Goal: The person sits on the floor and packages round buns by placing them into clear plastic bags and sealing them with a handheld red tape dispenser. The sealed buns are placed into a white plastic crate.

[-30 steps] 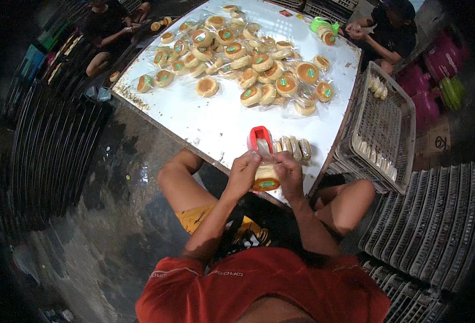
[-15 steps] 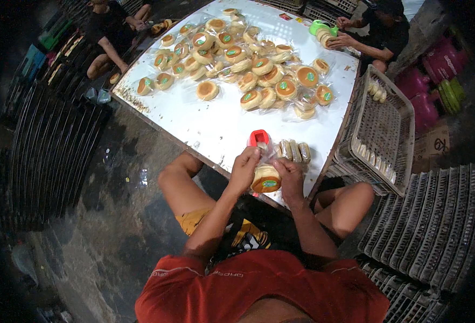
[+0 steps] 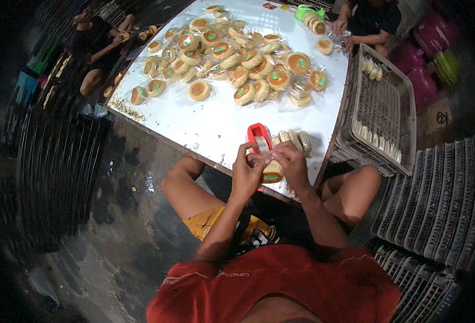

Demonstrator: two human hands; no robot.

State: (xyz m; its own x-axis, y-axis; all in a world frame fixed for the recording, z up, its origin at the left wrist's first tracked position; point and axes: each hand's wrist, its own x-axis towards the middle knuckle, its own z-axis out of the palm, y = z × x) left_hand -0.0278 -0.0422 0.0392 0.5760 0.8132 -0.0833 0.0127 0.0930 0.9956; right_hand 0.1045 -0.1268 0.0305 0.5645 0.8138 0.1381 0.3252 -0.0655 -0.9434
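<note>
A round browned bun (image 3: 272, 174) in a clear plastic bag with a green label hangs just below my fingers, at the table's near edge. My left hand (image 3: 246, 168) pinches the gathered bag top, and my right hand (image 3: 293, 167) pinches it from the other side. The fingertips of both hands meet there, hiding the bag's neck. Right beyond them stands a red tape dispenser (image 3: 257, 132), partly covered by my fingers. A short row of bagged buns (image 3: 304, 141) stands on edge beside my right hand.
A large heap of bagged buns (image 3: 221, 51) covers the far part of the white table (image 3: 194, 129). A plastic crate (image 3: 383, 97) holding bun rows stands at right, stacked crates (image 3: 431, 199) below it. Two people work at the far corners, one by a green dispenser (image 3: 308, 12).
My hands have come together at the bag's neck; before, they were farther apart on it. At far right, the co-worker's hands have left the row of buns. The view has shifted slightly.
</note>
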